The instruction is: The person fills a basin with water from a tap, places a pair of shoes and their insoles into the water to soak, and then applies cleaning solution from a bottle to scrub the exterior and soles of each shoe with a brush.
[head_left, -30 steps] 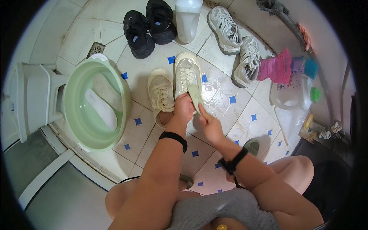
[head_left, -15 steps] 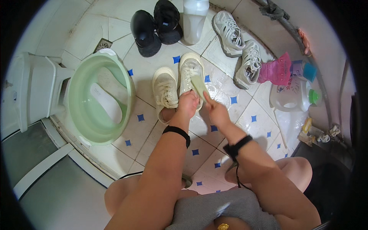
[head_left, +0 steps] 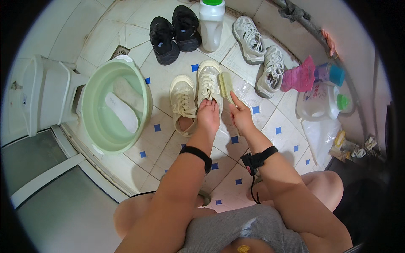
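A wet off-white lace-up sneaker (head_left: 207,82) stands on the tiled floor, toe pointing away from me. My left hand (head_left: 209,114) holds it at the tongue and opening, fingertips curled just below the laces. In my right hand (head_left: 241,118) is a pale green scrubbing brush (head_left: 228,87), its bristles against the right side of the sneaker near the toe. The matching sneaker (head_left: 183,101) sits close by on the left, with laces in. My left hand and wrist cover the heel of the held sneaker.
A green basin (head_left: 147,95) with two insoles (head_left: 121,111) stands at left. Farther off are black shoes (head_left: 163,42), a white bottle (head_left: 211,29) and grey-white sneakers (head_left: 270,71). A pink pouch (head_left: 299,76) and a jug (head_left: 316,103) with a green cap sit at right.
The brush has gone from the top of the sneaker to its right side and turned more upright. My left hand has rolled, its fingers now at the tongue. The view has shifted slightly.
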Demonstrator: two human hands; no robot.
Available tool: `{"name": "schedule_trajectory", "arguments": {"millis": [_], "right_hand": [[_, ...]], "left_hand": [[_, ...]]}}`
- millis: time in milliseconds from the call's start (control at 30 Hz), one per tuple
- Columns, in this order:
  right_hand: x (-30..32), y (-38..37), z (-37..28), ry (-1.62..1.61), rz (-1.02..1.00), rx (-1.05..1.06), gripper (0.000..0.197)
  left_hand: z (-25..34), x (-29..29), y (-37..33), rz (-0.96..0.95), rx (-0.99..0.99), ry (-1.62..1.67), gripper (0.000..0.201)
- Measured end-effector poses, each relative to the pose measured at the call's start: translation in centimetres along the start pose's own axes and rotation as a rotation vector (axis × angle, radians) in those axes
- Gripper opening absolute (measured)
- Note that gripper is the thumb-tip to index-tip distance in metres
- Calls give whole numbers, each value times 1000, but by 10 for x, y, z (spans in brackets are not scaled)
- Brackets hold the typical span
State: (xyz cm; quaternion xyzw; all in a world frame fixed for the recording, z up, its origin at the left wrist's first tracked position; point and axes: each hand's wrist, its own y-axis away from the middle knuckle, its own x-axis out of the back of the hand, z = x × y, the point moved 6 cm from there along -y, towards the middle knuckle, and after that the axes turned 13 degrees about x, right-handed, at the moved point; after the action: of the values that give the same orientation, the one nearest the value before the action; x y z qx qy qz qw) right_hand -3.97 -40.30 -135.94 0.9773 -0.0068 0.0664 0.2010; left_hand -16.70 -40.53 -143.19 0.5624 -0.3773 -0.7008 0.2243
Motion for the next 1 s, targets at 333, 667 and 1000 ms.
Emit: {"name": "schedule_trajectory", "arguments": {"millis": [333, 667, 1000], "right_hand": [[19, 17, 6, 24, -2, -59, 45], [-3, 17, 1, -23, -41, -113, 46], [-15, 13, 7, -26, -26, -70, 46]], "left_hand": [[-6, -18, -20, 11, 204, -164, 17], [8, -38, -7, 7, 204, -106, 30], [11, -22, -15, -88, 63, 11, 24]]}}
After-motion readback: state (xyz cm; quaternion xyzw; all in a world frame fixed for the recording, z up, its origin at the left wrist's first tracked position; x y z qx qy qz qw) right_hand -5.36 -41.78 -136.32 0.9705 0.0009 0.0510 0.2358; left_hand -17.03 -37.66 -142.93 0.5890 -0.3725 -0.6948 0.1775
